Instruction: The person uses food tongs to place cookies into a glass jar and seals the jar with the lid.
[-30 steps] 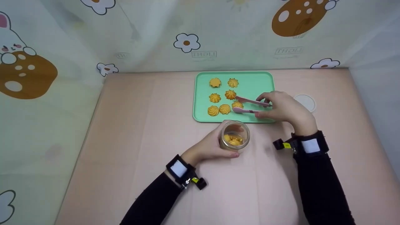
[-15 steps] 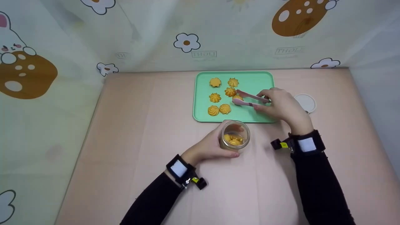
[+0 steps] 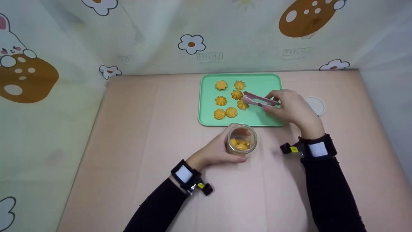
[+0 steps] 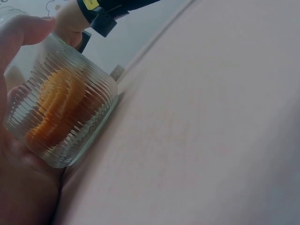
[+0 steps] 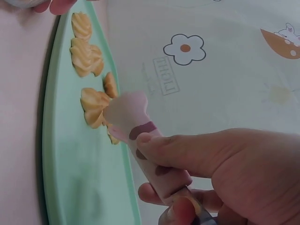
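Observation:
A green tray [image 3: 270, 80] at the back of the table carries several piped yellow cookies [image 3: 220, 101]. My right hand [image 3: 291, 108] grips pink tongs [image 3: 259, 100] over the tray. Their arms are squeezed together, with the tips beside one cookie [image 3: 242, 104]; nothing shows between them. In the right wrist view the tongs [image 5: 133, 119] hide part of a cookie [image 5: 93, 107] on the tray [image 5: 70, 159], held by thumb and fingers [image 5: 187, 152]. My left hand [image 3: 214, 151] holds a ribbed glass jar [image 3: 241, 140] in front of the tray. The jar [image 4: 63, 110] holds cookies.
A round white lid [image 3: 317, 104] lies right of the tray, partly behind my right hand. Patterned cloth walls [image 3: 193, 38] close in the pink table [image 3: 145, 129] at the back and on both sides.
The tongs stood apart around a front cookie; they moved back over the tray and their arms came together. That cookie shifted slightly. The left hand and jar stayed still.

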### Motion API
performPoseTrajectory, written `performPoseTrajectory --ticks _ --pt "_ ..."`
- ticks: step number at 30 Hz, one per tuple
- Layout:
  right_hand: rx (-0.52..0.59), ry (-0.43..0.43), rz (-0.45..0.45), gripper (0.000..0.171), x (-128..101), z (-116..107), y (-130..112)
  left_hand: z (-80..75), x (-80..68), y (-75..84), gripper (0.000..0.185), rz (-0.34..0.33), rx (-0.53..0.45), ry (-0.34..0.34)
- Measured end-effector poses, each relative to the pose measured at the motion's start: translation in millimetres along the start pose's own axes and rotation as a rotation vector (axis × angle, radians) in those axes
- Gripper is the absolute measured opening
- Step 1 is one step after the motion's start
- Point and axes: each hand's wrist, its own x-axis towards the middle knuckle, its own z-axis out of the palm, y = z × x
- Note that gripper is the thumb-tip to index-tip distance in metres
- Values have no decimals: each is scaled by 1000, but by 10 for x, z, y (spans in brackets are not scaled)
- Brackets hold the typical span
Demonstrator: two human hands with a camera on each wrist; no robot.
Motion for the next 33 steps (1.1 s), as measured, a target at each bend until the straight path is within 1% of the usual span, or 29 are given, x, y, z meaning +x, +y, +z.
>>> performPoseTrajectory --ticks 8,11,18,22,29,33 --pt "-28 -19 48 51 -34 -26 -71 0 -3 7 92 -4 -6 0" --pt "-49 -30 49 51 -41 -10 -96 0 -5 12 92 -5 1 4" --pt "-65 -103 69 47 -30 39 -128 1 -1 23 92 -12 18 9" --pt "-68 -94 69 45 -12 55 -129 2 5 16 93 -5 30 6" --pt "-55 -70 27 42 -2 73 -85 3 3 11 93 -2 12 7" --pt "-53 -54 0 42 -14 63 -57 3 2 17 93 -2 18 4"
